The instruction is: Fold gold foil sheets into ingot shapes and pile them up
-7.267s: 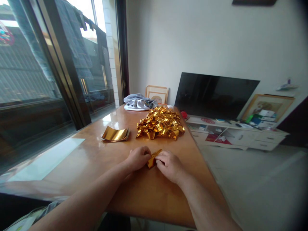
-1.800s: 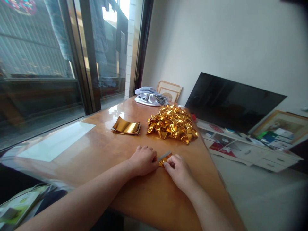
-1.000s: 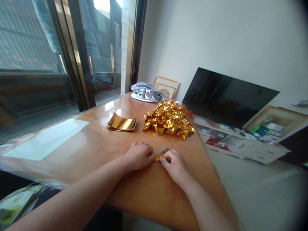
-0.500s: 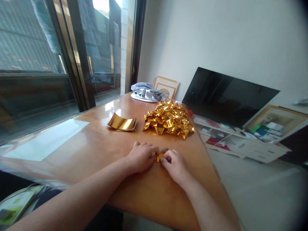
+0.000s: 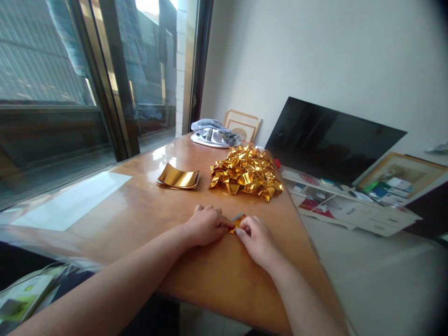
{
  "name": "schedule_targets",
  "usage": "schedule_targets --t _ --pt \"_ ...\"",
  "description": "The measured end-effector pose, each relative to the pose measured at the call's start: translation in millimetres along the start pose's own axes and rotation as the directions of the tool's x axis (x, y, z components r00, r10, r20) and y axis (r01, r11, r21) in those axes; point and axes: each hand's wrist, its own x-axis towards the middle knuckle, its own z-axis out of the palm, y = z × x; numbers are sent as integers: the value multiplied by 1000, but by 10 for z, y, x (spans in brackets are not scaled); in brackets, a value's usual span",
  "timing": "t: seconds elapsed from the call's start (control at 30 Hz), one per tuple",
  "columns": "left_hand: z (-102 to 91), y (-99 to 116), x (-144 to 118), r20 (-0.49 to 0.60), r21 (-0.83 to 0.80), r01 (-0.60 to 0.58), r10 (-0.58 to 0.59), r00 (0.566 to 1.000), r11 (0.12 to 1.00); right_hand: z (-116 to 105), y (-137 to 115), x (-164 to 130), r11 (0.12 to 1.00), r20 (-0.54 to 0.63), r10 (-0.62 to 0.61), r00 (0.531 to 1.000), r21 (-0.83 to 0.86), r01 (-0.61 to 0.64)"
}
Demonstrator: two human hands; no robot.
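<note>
The left hand (image 5: 206, 225) and right hand (image 5: 256, 239) meet near the counter's (image 5: 140, 219) near right part, fingertips pressed together on a small gold foil piece (image 5: 236, 223) that lies on the wood between them. Both hands pinch it; only a corner and a grey underside strip show past the fingers, so how many folds it has cannot be told.

Judging by how things lie, the work looks well along but not finished: farther off, right of centre, a heap of folded gold pieces (image 5: 245, 173) has built up, while to its left a thin stack of flat gold sheets (image 5: 178, 179) remains unfolded, its top sheet curling upward.

Beyond the heap, at the counter's far end, lies a bundle of grey cloth (image 5: 214, 134), with a picture frame (image 5: 242, 126) leaning on the wall behind. A pale sheet (image 5: 73, 202) lies flat on the counter's left side by the window (image 5: 52, 88). To the right, off the counter, a dark television (image 5: 329, 140) leans above a low white cabinet (image 5: 353, 210). Nothing lies between the hands and either gold pile.
</note>
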Motion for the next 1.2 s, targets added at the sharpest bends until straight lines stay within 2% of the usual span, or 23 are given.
schedule_targets --t 0.23,0.37,0.5,0.6,0.9,1.2 --pt "-7 -6 0 -1 -9 -3 3 1000 1000 -90 106 -85 991 -23 -10 1000 -132 7" --pt "-5 -7 -1 -4 -11 -4 4 1000 1000 -173 -19 -126 976 -59 -95 994 -203 82" --pt "-2 -6 -3 -5 -21 7 -7 1000 1000 -211 -240 -156 927 58 -249 967 -273 256" --pt "10 -14 1 -13 -26 -2 2 1000 1000 -226 -335 -170 891 133 -291 948 -323 319" --pt "17 -36 16 -14 -36 -11 10 1000 999 -300 -419 -212 852 215 -273 938 -399 339" --pt "36 -57 22 -9 -52 -11 10 1000 999 -345 -458 -210 840 226 -233 946 -443 312"
